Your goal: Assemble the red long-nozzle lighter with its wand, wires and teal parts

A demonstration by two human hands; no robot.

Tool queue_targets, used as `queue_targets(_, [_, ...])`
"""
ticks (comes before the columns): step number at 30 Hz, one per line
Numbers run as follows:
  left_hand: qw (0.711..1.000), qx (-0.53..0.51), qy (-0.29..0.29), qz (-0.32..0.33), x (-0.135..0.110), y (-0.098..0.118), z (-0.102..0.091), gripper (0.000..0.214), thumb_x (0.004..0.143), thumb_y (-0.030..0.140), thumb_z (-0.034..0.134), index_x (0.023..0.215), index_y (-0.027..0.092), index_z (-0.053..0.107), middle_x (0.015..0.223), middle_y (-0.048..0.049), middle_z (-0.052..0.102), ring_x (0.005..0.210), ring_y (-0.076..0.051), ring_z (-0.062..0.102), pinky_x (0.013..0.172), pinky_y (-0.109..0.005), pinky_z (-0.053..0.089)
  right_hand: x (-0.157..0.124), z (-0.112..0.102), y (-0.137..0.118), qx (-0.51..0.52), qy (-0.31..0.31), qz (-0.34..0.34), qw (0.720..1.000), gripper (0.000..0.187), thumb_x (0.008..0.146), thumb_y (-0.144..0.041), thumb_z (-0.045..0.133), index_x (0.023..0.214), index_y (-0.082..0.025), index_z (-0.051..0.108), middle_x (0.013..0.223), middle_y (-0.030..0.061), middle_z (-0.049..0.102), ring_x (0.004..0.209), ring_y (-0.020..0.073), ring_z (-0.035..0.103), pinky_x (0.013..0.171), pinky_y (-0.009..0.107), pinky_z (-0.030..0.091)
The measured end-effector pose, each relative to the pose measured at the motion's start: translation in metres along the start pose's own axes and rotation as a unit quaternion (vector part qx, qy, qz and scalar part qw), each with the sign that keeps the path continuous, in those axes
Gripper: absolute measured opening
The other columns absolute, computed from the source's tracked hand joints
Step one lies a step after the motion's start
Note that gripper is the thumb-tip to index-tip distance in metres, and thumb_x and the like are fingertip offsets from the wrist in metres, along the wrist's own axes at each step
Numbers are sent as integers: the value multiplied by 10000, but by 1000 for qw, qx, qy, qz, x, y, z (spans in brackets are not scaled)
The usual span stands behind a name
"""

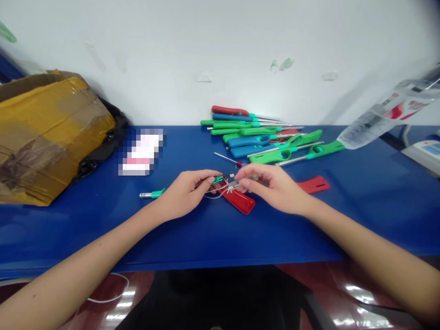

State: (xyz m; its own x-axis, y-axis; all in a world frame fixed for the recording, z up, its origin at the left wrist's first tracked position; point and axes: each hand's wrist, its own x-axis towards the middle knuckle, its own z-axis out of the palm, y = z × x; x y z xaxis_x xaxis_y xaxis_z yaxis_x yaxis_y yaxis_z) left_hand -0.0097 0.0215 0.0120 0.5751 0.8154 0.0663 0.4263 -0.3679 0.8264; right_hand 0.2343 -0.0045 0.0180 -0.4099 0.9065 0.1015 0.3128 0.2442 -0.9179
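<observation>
My left hand [187, 192] pinches a small green part with thin white wires [217, 180] at the middle of the blue table [220, 229]. My right hand [271, 185] pinches the other end, a small metal and white piece [233, 184]. Both hands hover just over a red lighter shell half [242, 201] lying on the table. Another red shell half [313, 184] lies right of my right hand. A metal tube with a green collar [151, 194] lies left of my left hand.
A pile of long green, blue and red lighters [264, 137] lies behind my hands by the white wall. A taped cardboard box [44, 133] stands at the left. A clear plastic bottle [385, 119] hangs at the right, above a white device [424, 153]. A small red-tipped pin [228, 159] lies near the pile.
</observation>
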Motion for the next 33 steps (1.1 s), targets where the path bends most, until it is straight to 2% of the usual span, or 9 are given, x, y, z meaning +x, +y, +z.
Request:
queue_targets(6, [999, -29, 1, -12, 0, 0, 1, 375, 980, 356, 460, 1228, 144, 645, 1026, -62, 754, 905, -203, 710, 871, -339, 553, 1, 1, 1, -10, 2, 2, 1000, 199, 927, -361, 605, 1012, -189, 659, 871, 46, 708, 784, 182, 676, 689, 307, 532])
queue_targets(13, [999, -32, -9, -17, 0, 2, -1, 355, 982, 333, 450, 1223, 155, 640, 1025, -53, 748, 930, -191, 702, 886, -322, 543, 1, 0, 2, -17, -3, 4, 1000, 213, 911, -381, 625, 1001, -191, 659, 877, 46, 718, 798, 191, 685, 700, 314, 533])
queue_targets(17, [1000, 9, -5, -4, -2, 0, -2, 338, 980, 322, 455, 1225, 183, 642, 1053, -46, 736, 907, -186, 691, 833, -307, 545, 0, -1, 1, -40, -5, 9, 999, 214, 912, -381, 618, 990, -188, 665, 881, 48, 719, 783, 188, 678, 672, 305, 522])
queue_targets(22, [988, 120, 30, 91, -3, 1, -4, 306, 947, 241, 506, 1210, 198, 655, 1073, -39, 711, 854, -142, 663, 772, -243, 519, 0, -2, 1, -66, -11, 2, 998, 213, 930, -382, 593, 998, -195, 670, 901, 44, 710, 779, 177, 658, 666, 292, 511])
queue_targets(24, [982, 151, 31, 109, -4, 2, -5, 307, 940, 223, 506, 1208, 200, 654, 1067, -41, 711, 863, -146, 663, 749, -236, 514, 0, -2, 0, -76, -13, 1, 997, 220, 932, -389, 587, 1001, -198, 671, 919, 48, 706, 782, 177, 650, 657, 288, 506])
queue_targets(30, [977, 180, 24, 108, -4, 0, -8, 294, 940, 254, 511, 1202, 215, 639, 1148, -40, 714, 967, -174, 673, 867, -273, 526, 0, -4, -1, -92, -24, -3, 996, 234, 928, -411, 584, 997, -204, 669, 926, 47, 702, 754, 173, 633, 657, 291, 506])
queue_targets(33, [973, 203, 52, 97, -4, -1, -10, 289, 947, 288, 516, 1200, 212, 633, 1143, -45, 713, 956, -180, 672, 866, -283, 527, 0, -6, 0, -104, -52, -1, 993, 218, 919, -406, 597, 991, -210, 658, 906, 40, 702, 763, 177, 636, 672, 299, 507])
